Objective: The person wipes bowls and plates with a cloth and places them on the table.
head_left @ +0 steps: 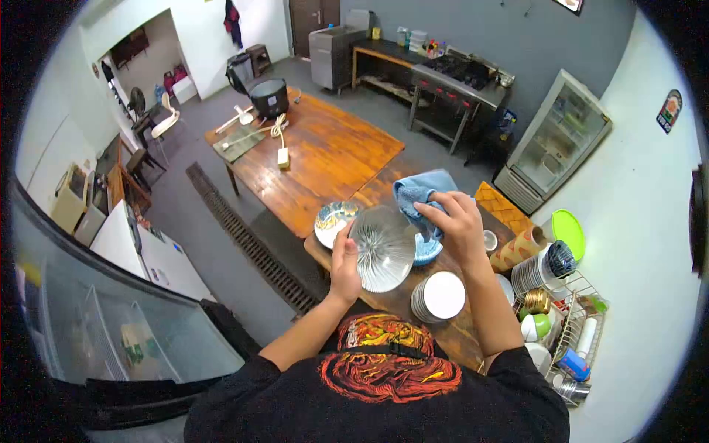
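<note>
My left hand (345,267) is closed on the edge of a clear ribbed glass plate (382,255), which is tilted up in front of my chest. A blue cloth (421,186) is bunched in my right hand (456,221), just beside the plate's upper right edge. Below the cloth, a light blue item (427,252) sits on the table, partly hidden, and I cannot tell its kind. To the left, behind the glass, lies a plate with a coloured pattern (331,225). A stack of white plates (442,297) stands close to my body, under my right forearm.
A dish rack (572,325) with cups and cans stands at the right, near stacked plates (528,277) and a green lid (568,232). Farther along the wooden table (332,155) are a black pot (269,98) and a power strip (283,157). A glass-door fridge (557,140) stands behind.
</note>
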A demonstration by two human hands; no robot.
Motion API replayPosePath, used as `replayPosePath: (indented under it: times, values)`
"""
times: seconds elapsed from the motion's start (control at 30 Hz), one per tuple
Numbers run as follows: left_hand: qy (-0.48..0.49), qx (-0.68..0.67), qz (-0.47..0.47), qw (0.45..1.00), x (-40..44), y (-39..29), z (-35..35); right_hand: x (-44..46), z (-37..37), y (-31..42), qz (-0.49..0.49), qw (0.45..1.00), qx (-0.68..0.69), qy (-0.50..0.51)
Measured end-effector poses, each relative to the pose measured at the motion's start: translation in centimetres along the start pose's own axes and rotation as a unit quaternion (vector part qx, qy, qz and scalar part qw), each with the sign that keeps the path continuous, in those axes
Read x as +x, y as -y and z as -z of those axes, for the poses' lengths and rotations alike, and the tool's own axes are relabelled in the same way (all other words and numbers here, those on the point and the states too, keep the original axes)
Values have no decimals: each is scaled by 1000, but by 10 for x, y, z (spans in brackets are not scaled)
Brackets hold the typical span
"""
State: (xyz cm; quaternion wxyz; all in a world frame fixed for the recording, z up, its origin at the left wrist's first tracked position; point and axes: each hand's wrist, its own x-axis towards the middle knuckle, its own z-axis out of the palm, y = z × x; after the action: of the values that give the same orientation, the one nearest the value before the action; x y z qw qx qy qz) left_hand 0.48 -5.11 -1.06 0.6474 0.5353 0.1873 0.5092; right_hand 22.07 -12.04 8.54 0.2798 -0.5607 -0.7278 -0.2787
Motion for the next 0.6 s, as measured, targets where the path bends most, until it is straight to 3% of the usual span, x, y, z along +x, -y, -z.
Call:
replayPosePath:
  times: [0.03,0.13,0.2,0.27,0.3,0.37,0.43,0.47,0.53,0.6]
  values:
    - [6,-3,4,1000,0,0,-2,0,2,0,-18,998,-23,-47]
    - [21,-12,8,1000,0,1,-8,-9,-4,11,6,998,-34,-48]
    - [28,-16,17,999,-1,1,-9,-25,-25,18,-3,999,27,23]
    - [30,15,21,999,-6,2,-7,-37,-32,38,-85,989,87,89]
    - [24,44,27,998,-6,3,-6,-46,-35,46,-88,990,80,79]
    - [13,100,34,994,-3,7,-6,-65,-43,57,-147,942,177,245]
    - [0,155,40,987,1,11,-7,-76,-58,69,-181,900,321,232]
    - [9,156,32,987,2,10,-9,-76,-58,74,-182,905,315,222]
    - [55,236,38,969,1,5,-13,-70,-52,83,-374,736,525,208]
    - [83,256,-38,962,1,13,-16,-62,-45,81,-462,606,639,99]
